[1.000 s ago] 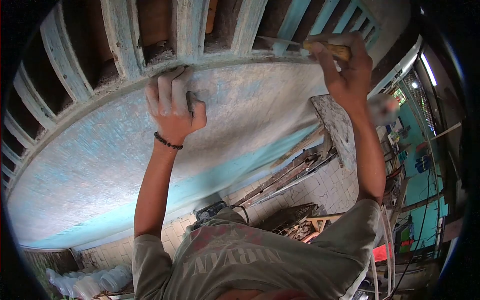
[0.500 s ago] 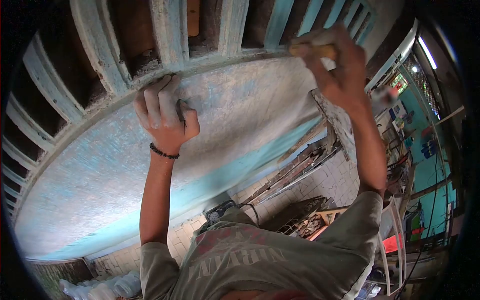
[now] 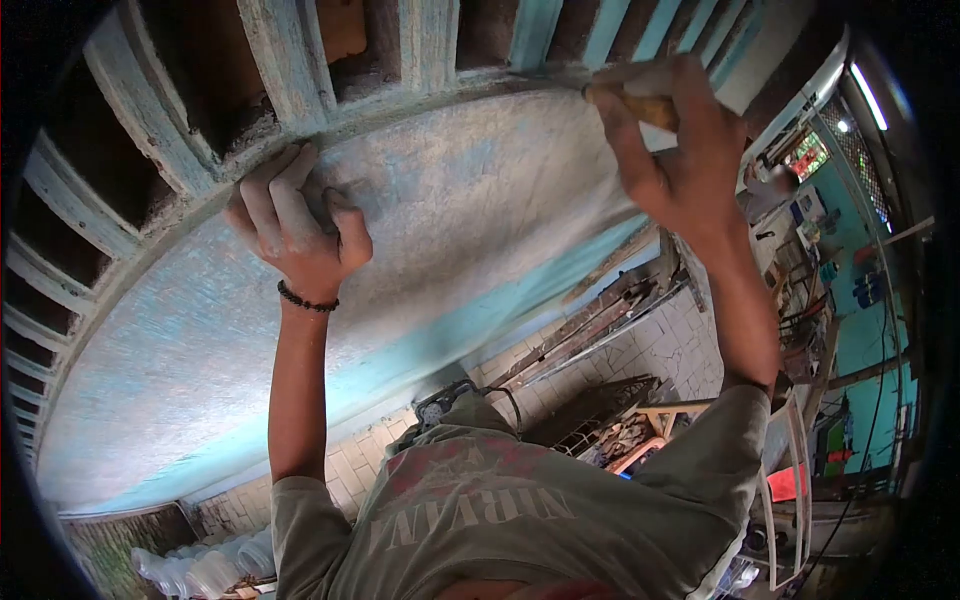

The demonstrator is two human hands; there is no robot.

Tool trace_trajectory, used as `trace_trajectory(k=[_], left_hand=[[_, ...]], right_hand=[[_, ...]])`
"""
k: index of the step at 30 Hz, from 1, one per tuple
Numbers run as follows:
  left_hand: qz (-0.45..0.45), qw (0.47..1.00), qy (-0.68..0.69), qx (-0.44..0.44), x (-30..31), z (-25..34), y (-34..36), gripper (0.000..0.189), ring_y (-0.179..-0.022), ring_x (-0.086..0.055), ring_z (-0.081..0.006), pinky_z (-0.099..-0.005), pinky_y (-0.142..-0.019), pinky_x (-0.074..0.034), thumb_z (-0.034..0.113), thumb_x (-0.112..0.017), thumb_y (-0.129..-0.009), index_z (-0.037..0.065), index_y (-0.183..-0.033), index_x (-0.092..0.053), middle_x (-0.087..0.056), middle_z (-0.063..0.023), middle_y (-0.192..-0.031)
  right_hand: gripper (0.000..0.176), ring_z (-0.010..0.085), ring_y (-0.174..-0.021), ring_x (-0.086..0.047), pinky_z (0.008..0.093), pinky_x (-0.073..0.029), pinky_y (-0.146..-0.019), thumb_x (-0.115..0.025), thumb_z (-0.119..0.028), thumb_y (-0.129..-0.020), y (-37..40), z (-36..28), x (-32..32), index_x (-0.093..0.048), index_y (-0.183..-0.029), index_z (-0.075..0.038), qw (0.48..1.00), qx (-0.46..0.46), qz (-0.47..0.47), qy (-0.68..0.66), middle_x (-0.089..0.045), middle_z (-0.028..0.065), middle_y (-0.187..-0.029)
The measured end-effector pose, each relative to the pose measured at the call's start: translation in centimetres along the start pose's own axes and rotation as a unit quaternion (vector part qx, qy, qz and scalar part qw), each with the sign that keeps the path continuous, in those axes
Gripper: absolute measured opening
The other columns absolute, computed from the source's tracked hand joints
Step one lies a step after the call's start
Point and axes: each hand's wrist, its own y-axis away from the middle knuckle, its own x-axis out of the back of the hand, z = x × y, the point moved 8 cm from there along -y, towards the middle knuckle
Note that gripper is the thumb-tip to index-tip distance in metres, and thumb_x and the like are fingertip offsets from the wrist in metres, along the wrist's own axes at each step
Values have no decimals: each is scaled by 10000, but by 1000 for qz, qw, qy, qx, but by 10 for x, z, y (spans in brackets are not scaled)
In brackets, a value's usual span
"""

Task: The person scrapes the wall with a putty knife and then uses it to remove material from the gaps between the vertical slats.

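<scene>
Right hand [image 3: 680, 150] is fisting the wooden-handled scraper [image 3: 640, 108] at the door panel's [image 3: 470, 200] upper edge. Left hand [image 3: 295, 225] is pressing flat, fingers together. The scraper looks light and stiff, so the handle grip suits.

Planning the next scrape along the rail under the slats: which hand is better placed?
Right. The right hand grips the tool with its tip up at the rail; the left hand sits lower, pressed against the panel.
</scene>
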Motion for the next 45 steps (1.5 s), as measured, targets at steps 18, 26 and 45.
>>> trace_trajectory(k=[18, 26, 45], left_hand=[[-37, 995, 95, -22, 57, 3, -19, 441, -1059, -605, -383, -468, -929, -465, 156, -633, -710, 11, -1119, -716, -678, -172, -1151], [-16, 998, 48, -40, 84, -27, -19, 397, -1043, -626, -356, -462, -915, -453, 153, -642, -744, 17, -1109, -713, -700, -157, -1123], [-19, 986, 132, -103, 72, 12, -61, 323, -879, -577, -301, -399, -767, -461, 194, -690, -719, 44, -1002, -735, -660, -99, -906]], right_hand=[[223, 227, -569, -683, 323, -547, -526, -752, -64, -877, -30, -51, -25, -565, -993, -21, 999, 44, 20, 10, -630, 103, -726], [164, 165, -720, -752, 287, -570, -639, -742, -99, -949, -49, -61, -33, -590, -991, -54, 999, 34, -22, 21, -709, 72, -786], [123, 163, -847, -777, 273, -592, -712, -725, -43, -957, -71, -57, -25, -610, -997, -19, 994, 35, -46, -97, -743, 114, -873]])
